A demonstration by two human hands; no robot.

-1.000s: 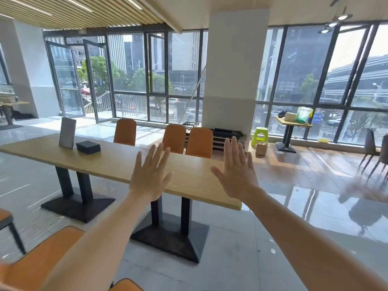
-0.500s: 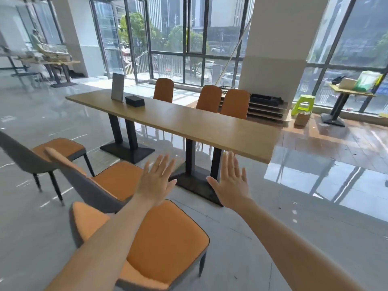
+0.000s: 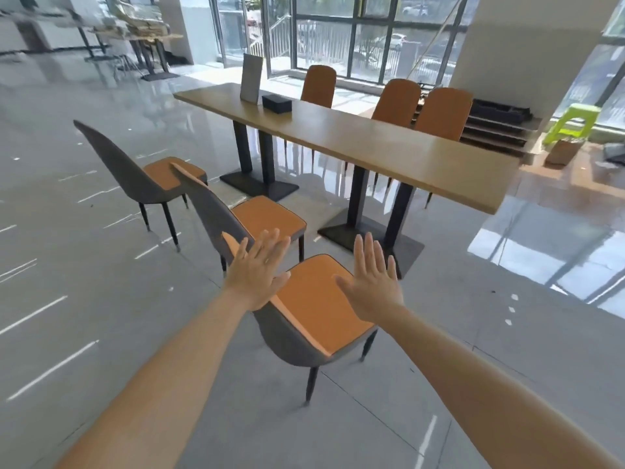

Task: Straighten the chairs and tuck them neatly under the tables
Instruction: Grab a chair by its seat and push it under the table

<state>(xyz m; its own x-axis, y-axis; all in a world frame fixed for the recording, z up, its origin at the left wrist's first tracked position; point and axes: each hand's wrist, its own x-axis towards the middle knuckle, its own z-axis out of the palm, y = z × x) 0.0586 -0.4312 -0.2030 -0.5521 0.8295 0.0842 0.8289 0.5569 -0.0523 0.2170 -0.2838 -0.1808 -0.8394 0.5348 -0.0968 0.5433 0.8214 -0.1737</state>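
The long wooden table (image 3: 389,147) stands on two pairs of black legs with flat black bases, and everything here is placed in relation to it. On its near side three chairs with orange seats and grey backs stand pulled out on the grey floor (image 3: 84,316), none of them under the table top. The nearest chair (image 3: 321,306) is well apart from the table edge, in front of the right base, and its seat is turned at an angle to the table. The middle chair (image 3: 263,216) stands closer to the table, between the two bases, also at an angle. The farthest chair (image 3: 142,177) is to the left of the left base, away from the table. On the far side of the table three orange chair backs (image 3: 443,113) rise above the top, close to its edge. On the table top, near its far left end, a standing sign (image 3: 251,77) and a small black box (image 3: 276,104) are just beside each other. The left hand (image 3: 258,272) is flat with fingers spread, over the back of the nearest chair; if it touches the back, I cannot tell. The right hand (image 3: 372,282) is also flat and spread, above the seat, holding nothing.
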